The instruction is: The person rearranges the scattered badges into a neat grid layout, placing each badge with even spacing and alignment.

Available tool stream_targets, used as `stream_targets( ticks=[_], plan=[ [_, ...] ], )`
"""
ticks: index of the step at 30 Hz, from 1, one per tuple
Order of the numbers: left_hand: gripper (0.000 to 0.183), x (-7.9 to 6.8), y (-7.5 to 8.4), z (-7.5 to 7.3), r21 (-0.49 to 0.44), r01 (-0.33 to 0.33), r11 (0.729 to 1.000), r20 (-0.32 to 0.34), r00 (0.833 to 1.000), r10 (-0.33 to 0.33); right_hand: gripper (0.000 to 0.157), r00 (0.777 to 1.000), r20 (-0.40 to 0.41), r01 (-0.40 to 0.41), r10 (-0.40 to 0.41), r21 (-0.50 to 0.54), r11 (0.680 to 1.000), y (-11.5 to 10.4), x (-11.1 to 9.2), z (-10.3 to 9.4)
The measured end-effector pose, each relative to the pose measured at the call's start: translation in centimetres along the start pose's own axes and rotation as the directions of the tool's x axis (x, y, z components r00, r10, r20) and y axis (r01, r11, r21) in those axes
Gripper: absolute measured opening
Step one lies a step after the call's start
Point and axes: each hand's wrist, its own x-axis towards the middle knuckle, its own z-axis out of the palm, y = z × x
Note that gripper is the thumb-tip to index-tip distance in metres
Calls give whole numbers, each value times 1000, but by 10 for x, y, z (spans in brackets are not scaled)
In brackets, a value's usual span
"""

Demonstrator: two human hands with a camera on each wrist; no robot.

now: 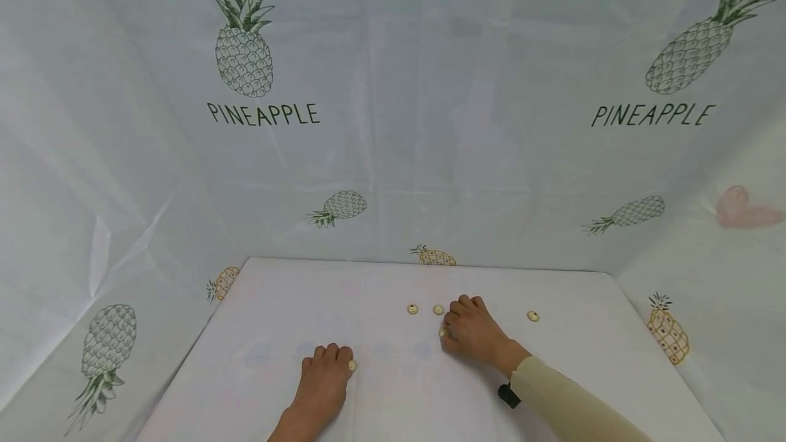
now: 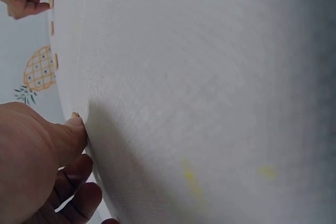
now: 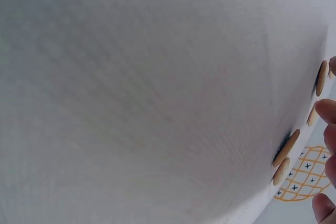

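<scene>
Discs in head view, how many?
5: one disc at the left hand, one disc at the right hand, two to its left, one to its right. Hands may hide more.

Booth-like enclosure [image 1: 55, 155], pineapple-printed sheeting [image 1: 399, 135] on three sides, white tabletop [image 1: 215, 387], wider setting unclear

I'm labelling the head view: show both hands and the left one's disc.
Left hand [image 1: 325, 378]: head view, its back.
Right hand [image 1: 473, 330]: head view, its back.
Disc in left hand [image 1: 353, 365]: head view, exposed face.
</scene>
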Motion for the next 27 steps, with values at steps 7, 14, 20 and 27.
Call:
stream_targets(
  ticks=[7, 14, 20, 27],
  plan=[
    [20, -2, 0, 0, -14, -6, 1000, -2, 1000, 6, 22, 999, 47, -17, 16, 23, 1000, -3, 0, -1],
    [21, -2, 0, 1, 0, -12, 1000, -12, 1000, 12, 21, 999, 33, -22, 21, 34, 999, -5, 1, 0],
    [19, -2, -1, 2, 2, -21, 1000, -17, 1000, 21, 21, 999, 32, -14, 13, 25, 1000, -4, 1, 0],
    [18, 0, 0, 0, -3, -6, 1000, 11, 1000, 6, 24, 999, 35, -14, 14, 18, 1000, -3, 1, 0]
  ],
)
